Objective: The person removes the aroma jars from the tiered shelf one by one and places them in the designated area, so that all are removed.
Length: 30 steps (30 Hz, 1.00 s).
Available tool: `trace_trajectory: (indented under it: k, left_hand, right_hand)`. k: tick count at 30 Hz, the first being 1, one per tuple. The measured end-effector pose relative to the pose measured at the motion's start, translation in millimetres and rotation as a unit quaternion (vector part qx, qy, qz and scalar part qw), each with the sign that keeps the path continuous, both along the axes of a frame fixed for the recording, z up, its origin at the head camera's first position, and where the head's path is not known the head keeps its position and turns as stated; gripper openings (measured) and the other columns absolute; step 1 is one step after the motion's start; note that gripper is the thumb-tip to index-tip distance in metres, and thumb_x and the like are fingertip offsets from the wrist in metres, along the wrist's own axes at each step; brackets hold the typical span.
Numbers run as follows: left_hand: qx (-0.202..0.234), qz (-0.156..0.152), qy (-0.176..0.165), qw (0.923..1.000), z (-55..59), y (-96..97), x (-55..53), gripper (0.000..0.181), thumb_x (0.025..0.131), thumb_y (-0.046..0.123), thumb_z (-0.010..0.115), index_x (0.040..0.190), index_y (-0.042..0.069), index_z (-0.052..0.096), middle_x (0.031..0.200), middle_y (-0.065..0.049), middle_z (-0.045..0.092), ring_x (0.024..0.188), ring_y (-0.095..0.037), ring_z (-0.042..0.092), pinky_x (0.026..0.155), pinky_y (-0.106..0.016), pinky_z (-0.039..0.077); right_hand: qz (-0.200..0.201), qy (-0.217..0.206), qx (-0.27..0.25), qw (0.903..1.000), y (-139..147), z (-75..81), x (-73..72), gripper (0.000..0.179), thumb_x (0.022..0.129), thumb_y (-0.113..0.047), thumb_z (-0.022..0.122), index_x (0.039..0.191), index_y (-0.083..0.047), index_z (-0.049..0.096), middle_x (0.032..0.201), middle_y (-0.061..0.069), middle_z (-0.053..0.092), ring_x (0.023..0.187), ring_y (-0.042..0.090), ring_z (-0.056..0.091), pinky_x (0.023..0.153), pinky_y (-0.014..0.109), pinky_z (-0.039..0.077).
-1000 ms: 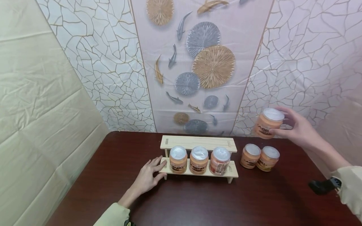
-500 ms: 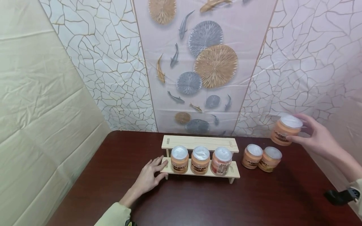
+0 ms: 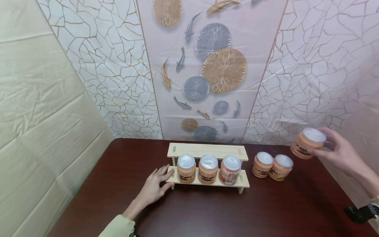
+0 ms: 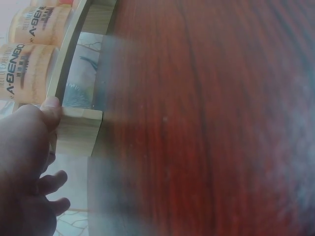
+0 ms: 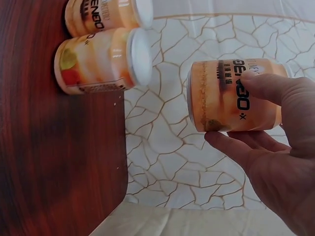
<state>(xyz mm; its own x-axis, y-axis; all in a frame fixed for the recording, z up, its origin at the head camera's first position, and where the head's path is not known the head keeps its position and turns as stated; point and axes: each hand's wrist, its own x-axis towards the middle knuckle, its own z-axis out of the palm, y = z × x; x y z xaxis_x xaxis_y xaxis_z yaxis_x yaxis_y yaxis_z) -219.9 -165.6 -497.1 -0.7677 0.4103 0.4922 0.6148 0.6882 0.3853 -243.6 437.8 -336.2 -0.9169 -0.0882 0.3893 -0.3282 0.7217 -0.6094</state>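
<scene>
In the head view, my right hand [image 3: 340, 151] holds an orange-labelled jar [image 3: 308, 144] with a pale lid, thumb on one side and fingers on the other. The right wrist view shows this jar [image 5: 216, 96] off the tabletop, against the patterned backdrop. Two similar jars [image 3: 262, 165] [image 3: 280, 168] stand side by side on the table, left of the held one. My left hand [image 3: 154, 184] grips the left end of a two-tier wooden rack [image 3: 207, 149], its thumb at the front edge of the lower board. Three jars [image 3: 186, 169] stand in a row on that board.
The dark reddish-brown table [image 3: 207, 214] carries the rack near its back edge. Behind it hangs a patterned cloth [image 3: 225, 69] with fish and round leaves. A plain cream cloth [image 3: 53, 115] rises along the left. The rack's upper board holds no jars.
My right hand has carried its jar rightward and down, from above the two standing jars to their right. My left hand keeps its place at the rack's end.
</scene>
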Motion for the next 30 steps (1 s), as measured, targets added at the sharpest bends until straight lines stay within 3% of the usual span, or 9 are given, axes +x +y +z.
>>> trace_trajectory:
  k: [8, 11, 12, 14, 15, 17, 19, 21, 30]
  left_hand:
    - [0.01, 0.011, 0.0, 0.9999, 3.7, -6.1, 3.6, 0.05, 0.085, 0.016, 0.08, 0.129, -0.002, 0.066, 0.138, -0.029, 0.053, 0.125, -0.048, 0.052, 0.102, -0.067, 0.037]
    - [0.006, 0.01, -0.002, 0.9999, 3.9, -6.0, 2.8, 0.05, 0.085, 0.017, 0.08, 0.129, -0.001, 0.066, 0.139, -0.029, 0.053, 0.125, -0.048, 0.052, 0.102, -0.067, 0.037]
    - [0.003, 0.007, -0.004, 1.0, 3.8, -5.2, 2.3, 0.05, 0.086, 0.017, 0.079, 0.13, -0.001, 0.066, 0.139, -0.029, 0.053, 0.125, -0.048, 0.052, 0.102, -0.067, 0.037]
    - [0.002, 0.001, -0.007, 1.0, 3.6, -3.0, 1.4, 0.05, 0.087, 0.019, 0.079, 0.131, -0.001, 0.065, 0.14, -0.029, 0.052, 0.125, -0.048, 0.051, 0.102, -0.067, 0.036]
    - [0.002, 0.0, -0.008, 1.0, 3.5, -2.0, 1.1, 0.05, 0.087, 0.019, 0.079, 0.131, -0.001, 0.065, 0.14, -0.029, 0.052, 0.125, -0.048, 0.051, 0.102, -0.067, 0.036]
    - [0.006, -0.001, -0.006, 1.0, 4.5, -1.4, 0.6, 0.049, 0.087, 0.018, 0.079, 0.13, -0.001, 0.066, 0.139, -0.029, 0.052, 0.125, -0.048, 0.051, 0.103, -0.067, 0.036]
    - [0.009, -0.001, -0.004, 1.0, 5.3, -1.3, 0.4, 0.049, 0.086, 0.017, 0.079, 0.129, -0.002, 0.066, 0.139, -0.029, 0.052, 0.125, -0.048, 0.051, 0.103, -0.067, 0.036]
    - [0.008, 0.001, -0.003, 1.0, 4.9, -1.4, 0.2, 0.049, 0.086, 0.016, 0.079, 0.129, -0.002, 0.066, 0.139, -0.029, 0.052, 0.126, -0.048, 0.051, 0.103, -0.066, 0.036]
    - [-0.002, 0.004, -0.012, 0.9999, 1.6, -1.0, 0.7, 0.049, 0.088, 0.018, 0.078, 0.131, -0.001, 0.065, 0.14, -0.028, 0.052, 0.127, -0.047, 0.051, 0.105, -0.065, 0.035]
  right_hand:
    - [0.008, 0.003, -0.02, 0.9998, 1.5, -18.4, -2.7, 0.073, 0.083, 0.001, 0.08, 0.143, 0.0, 0.039, 0.118, -0.02, 0.045, 0.095, -0.018, 0.043, 0.073, 0.005, 0.043]
    - [-0.008, -0.009, -0.01, 0.9999, 4.0, -25.2, -0.5, 0.075, 0.084, -0.001, 0.08, 0.144, 0.003, 0.036, 0.121, -0.009, 0.047, 0.106, 0.017, 0.063, 0.071, 0.004, 0.042]
    - [-0.016, -0.011, -0.005, 0.9998, 5.3, -27.0, 0.7, 0.075, 0.084, -0.002, 0.08, 0.143, 0.004, 0.035, 0.121, -0.004, 0.047, 0.108, 0.032, 0.063, 0.07, 0.004, 0.041]
    - [-0.03, -0.013, 0.004, 0.9995, 8.7, -29.9, 3.0, 0.075, 0.084, -0.002, 0.08, 0.142, 0.006, 0.034, 0.12, 0.0, 0.047, 0.11, 0.048, 0.058, 0.069, 0.003, 0.04]
    - [-0.032, -0.012, 0.005, 0.9994, 10.2, -31.3, 3.4, 0.074, 0.084, -0.002, 0.08, 0.141, 0.006, 0.034, 0.119, -0.001, 0.047, 0.11, 0.047, 0.059, 0.069, 0.003, 0.04]
    - [-0.029, -0.007, -0.002, 0.9996, 12.4, -34.8, 3.0, 0.072, 0.083, -0.001, 0.08, 0.139, 0.007, 0.035, 0.118, -0.006, 0.047, 0.106, 0.018, 0.063, 0.07, 0.003, 0.041]
    - [-0.026, -0.001, -0.009, 0.9996, 13.0, -39.1, 1.9, 0.07, 0.082, 0.001, 0.079, 0.137, 0.007, 0.036, 0.115, -0.016, 0.045, 0.096, -0.009, 0.052, 0.072, 0.004, 0.042]
    - [-0.019, 0.004, -0.017, 0.9997, 13.2, -44.0, 0.4, 0.069, 0.081, 0.004, 0.079, 0.135, 0.009, 0.036, 0.115, -0.018, 0.043, 0.091, -0.019, 0.04, 0.072, 0.004, 0.042]
    - [0.009, 0.028, -0.019, 0.9994, 12.8, -66.9, -0.1, 0.067, 0.072, 0.019, 0.076, 0.128, 0.016, 0.039, 0.107, -0.024, 0.044, 0.089, -0.02, 0.044, 0.068, 0.005, 0.044]
